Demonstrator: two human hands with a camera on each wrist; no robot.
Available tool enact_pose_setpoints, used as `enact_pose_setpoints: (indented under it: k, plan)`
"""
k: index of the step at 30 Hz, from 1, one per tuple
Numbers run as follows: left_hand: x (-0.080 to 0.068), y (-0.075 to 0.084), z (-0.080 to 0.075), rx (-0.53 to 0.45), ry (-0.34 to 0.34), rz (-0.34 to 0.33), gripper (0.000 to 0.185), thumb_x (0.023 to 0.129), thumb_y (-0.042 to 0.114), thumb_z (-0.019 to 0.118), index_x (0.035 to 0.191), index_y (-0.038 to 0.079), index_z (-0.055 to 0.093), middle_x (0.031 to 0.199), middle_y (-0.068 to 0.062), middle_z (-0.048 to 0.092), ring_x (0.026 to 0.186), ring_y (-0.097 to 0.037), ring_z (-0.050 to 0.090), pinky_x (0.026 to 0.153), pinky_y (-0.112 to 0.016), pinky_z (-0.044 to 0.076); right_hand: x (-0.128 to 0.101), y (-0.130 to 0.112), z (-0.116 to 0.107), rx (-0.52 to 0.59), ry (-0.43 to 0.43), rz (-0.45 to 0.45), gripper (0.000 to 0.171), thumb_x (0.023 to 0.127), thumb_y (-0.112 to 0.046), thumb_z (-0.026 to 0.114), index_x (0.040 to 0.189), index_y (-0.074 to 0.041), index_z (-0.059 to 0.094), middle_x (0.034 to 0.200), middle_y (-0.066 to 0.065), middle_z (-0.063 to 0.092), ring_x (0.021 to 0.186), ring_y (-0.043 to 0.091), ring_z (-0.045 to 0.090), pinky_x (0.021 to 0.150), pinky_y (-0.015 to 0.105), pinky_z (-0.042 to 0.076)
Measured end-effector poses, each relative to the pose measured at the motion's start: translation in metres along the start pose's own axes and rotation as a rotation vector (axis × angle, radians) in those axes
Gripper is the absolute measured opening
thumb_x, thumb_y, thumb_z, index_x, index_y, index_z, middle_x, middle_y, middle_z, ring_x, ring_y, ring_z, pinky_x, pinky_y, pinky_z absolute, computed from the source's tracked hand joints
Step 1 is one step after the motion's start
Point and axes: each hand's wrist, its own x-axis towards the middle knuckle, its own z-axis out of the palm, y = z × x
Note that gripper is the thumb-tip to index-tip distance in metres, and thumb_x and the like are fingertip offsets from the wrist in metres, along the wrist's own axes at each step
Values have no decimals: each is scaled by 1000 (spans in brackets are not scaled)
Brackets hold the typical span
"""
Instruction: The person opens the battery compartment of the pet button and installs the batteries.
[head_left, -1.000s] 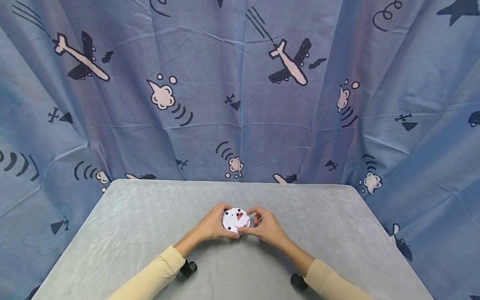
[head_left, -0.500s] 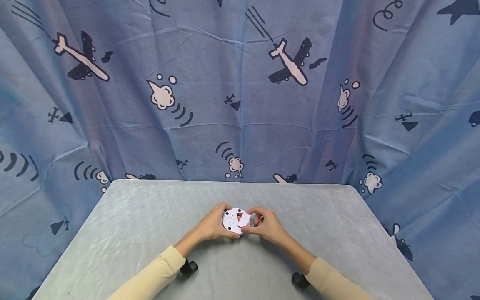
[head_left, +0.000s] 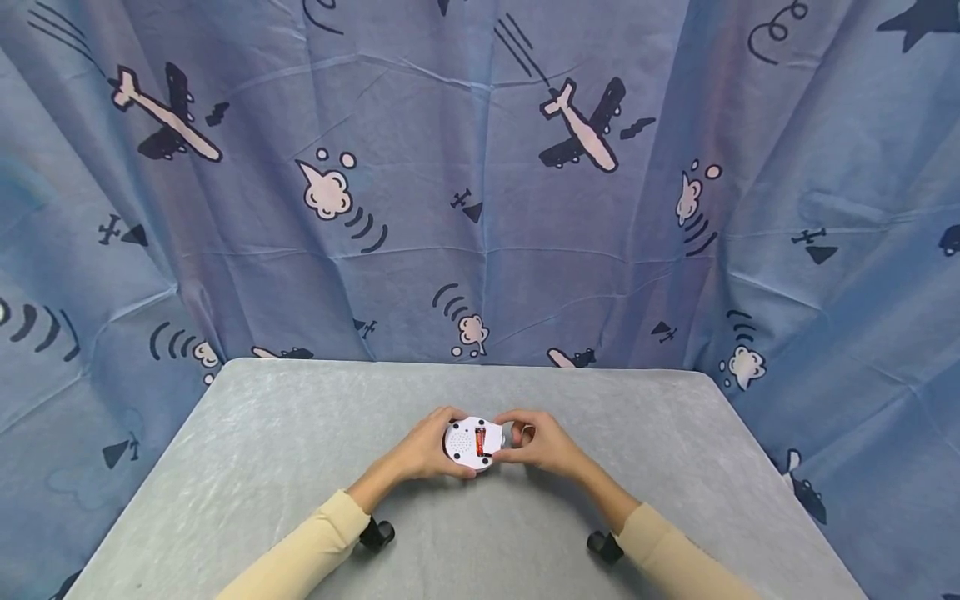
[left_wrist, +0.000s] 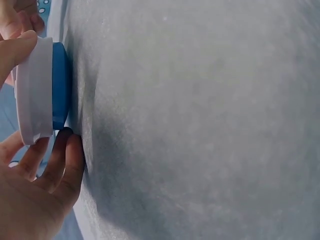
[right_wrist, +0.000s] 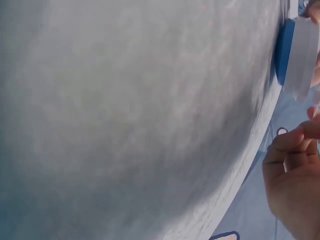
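Note:
A round white battery-powered device point(head_left: 461, 445) with a grid of speaker holes and small dark feet is held face-down just over the table. My left hand point(head_left: 426, 447) grips its left side, thumb on the near edge and fingers round the far edge. An orange battery point(head_left: 481, 442) shows in the uncovered slot. With thumb and forefinger, my right hand point(head_left: 542, 443) pinches the white battery cover point(head_left: 494, 437) at the device's right side. From the left wrist view, the device has a white body point(left_wrist: 36, 90) and a blue part point(left_wrist: 60, 85) facing the table.
The grey cloth-covered table point(head_left: 315, 417) spreads round both hands. Behind it hangs a blue curtain point(head_left: 420, 208) printed with planes and clouds. A black wrist camera point(head_left: 377, 536) sits under the left sleeve, another black wrist camera point(head_left: 603, 547) under the right.
My right hand has shifted slightly right with the battery cover, which has turned straighter. More of the orange battery shows in the slot. The left hand keeps its grip on the device.

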Motion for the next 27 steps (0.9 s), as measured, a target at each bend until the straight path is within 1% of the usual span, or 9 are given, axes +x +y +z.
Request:
enact_pose_setpoints:
  k: [5, 8, 14, 20, 27]
  plan:
    - [1, -1, -3, -42, -25, 5, 82, 67, 24, 97, 133, -3, 55, 124, -12, 59, 110, -26, 56, 95, -44, 45, 4, 8, -4, 11, -29, -45, 48, 77, -8, 90, 120, -1, 70, 80, 19, 57, 56, 12, 40, 49, 20, 35]
    - [2, -3, -4, -53, -40, 10, 83, 67, 23, 97, 135, -2, 55, 126, -13, 59, 112, -27, 55, 96, -45, 44, 6, 10, -7, 0, -51, -57, 48, 78, -9, 90, 120, -1, 70, 79, 17, 57, 56, 11, 40, 50, 20, 36]
    - [2, -5, -4, -66, -47, 3, 85, 67, 25, 97, 136, -2, 55, 127, -13, 59, 113, -26, 55, 97, -45, 44, 10, 6, -10, -39, -83, -45, 47, 78, -12, 90, 120, -3, 71, 78, 13, 57, 57, 9, 41, 52, 21, 36]
    - [2, -5, -4, -71, -43, 2, 85, 68, 26, 97, 136, -3, 55, 127, -13, 59, 113, -27, 55, 97, -45, 44, 15, 0, -9, -94, -150, -50, 49, 78, -15, 91, 121, -4, 71, 78, 14, 58, 59, 9, 43, 54, 22, 38]
    - [2, -4, -5, -77, -49, -13, 85, 69, 27, 96, 137, -2, 55, 127, -12, 59, 113, -26, 55, 97, -44, 44, 21, -4, -9, -139, -179, -24, 49, 78, -16, 91, 121, -5, 71, 75, 5, 57, 61, 8, 44, 56, 23, 39]
